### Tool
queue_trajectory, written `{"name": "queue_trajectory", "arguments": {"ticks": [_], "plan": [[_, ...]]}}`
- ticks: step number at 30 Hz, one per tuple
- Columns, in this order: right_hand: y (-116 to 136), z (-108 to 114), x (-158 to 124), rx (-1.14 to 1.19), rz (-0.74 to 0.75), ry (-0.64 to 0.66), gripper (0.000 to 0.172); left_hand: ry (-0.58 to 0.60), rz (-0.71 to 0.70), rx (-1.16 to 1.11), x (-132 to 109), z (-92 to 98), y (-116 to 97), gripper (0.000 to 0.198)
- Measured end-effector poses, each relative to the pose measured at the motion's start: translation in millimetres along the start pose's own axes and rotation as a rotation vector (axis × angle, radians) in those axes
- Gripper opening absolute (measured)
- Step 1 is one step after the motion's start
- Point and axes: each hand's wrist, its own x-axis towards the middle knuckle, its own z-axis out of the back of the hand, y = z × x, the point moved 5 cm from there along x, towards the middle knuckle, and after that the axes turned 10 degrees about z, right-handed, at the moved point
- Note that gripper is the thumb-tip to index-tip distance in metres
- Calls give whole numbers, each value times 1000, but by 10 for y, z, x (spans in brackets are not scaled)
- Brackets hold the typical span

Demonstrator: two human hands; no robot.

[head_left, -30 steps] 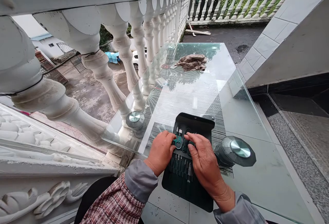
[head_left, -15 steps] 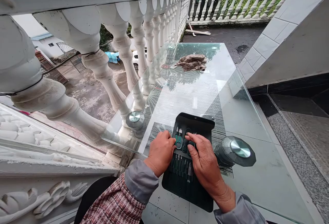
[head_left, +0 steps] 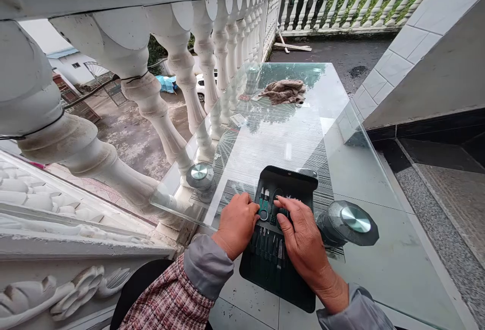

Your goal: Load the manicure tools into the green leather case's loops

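A black case (head_left: 299, 289) lies unfolded at the near edge of the glass table. Several slim metal tools (head_left: 271, 246) sit in its lower part, and a green-handled tool (head_left: 263, 208) is in the upper left. My left hand (head_left: 237, 224) has its fingers curled at the case's left edge, beside the green tool, its thumb and fingertips pressed on that edge. Over the upper right of the case is my right hand (head_left: 303, 239), fingers bent and thumb apart from them, partly covering the tools there. Nothing shows in its grasp.
A brown crumpled cloth (head_left: 285, 91) lies on the far part of the glass table (head_left: 386, 254). Round table legs with metal discs (head_left: 355, 219) show through the glass. A white balustrade (head_left: 151, 102) runs along the left, and a tiled slanting wall (head_left: 417, 42) stands at right.
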Motion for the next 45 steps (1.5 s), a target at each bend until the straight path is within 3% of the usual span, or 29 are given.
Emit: {"name": "queue_trajectory", "arguments": {"ticks": [8,17,24,27,33,40,43,45], "plan": [[-58,153,38,-1,-58,-34,32,-79,-51,28,-7,7,-26,18],[-245,426,-139,-39,-116,-29,32,-183,-106,98,4,-59,-42,16],[-484,795,-377,117,-456,-174,32,-446,-262,-134,-138,190,-111,22],[-532,904,-452,206,-539,-250,33,-491,-343,-210,-214,273,-168,29],[-582,905,-482,391,-621,-278,40,-516,-344,-263,-213,233,-156,31],[-477,984,-370,410,-589,-222,40,-486,-374,-152,-155,140,-215,38],[-489,1025,-337,438,-576,-207,40,-452,-485,-33,-234,151,-323,36],[-527,1028,-312,480,-576,-223,40,-388,-642,62,-372,94,-428,34]]}}
